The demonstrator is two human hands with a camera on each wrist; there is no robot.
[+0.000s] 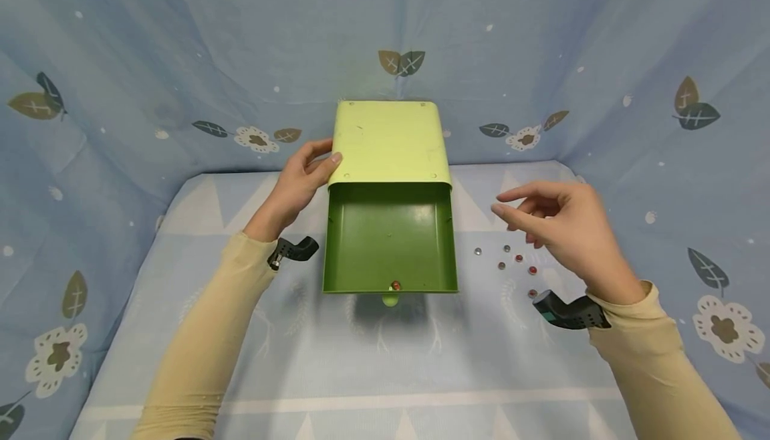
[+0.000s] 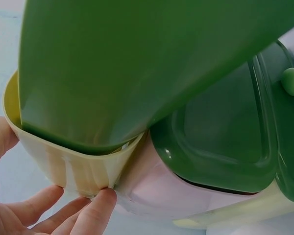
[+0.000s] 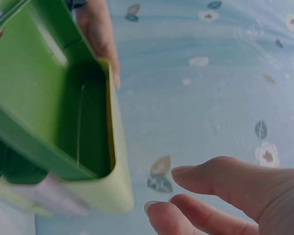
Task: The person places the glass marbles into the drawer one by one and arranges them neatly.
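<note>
A pale-yellow drawer cabinet point(image 1: 391, 142) stands near the middle back, its dark-green top drawer point(image 1: 390, 233) pulled far out. My left hand point(image 1: 301, 179) holds the casing's upper left corner, thumb on top and fingers against the side; the left wrist view shows these fingers point(image 2: 95, 213) on the casing. Inside the drawer, by its front wall, lies one small reddish round piece point(image 1: 395, 285). Right of the drawer, my right hand point(image 1: 556, 219) hovers with thumb and index fingertips apart, holding nothing. Below it, several small silver and red round pieces point(image 1: 519, 258) lie scattered.
Lower drawers with green fronts point(image 2: 215, 132) sit under the top one, a round green knob point(image 2: 292, 81) on one of them. A patterned blue curtain point(image 1: 289, 39) surrounds the table point(image 1: 373, 366) at the back and sides. Both sleeves carry black wrist devices.
</note>
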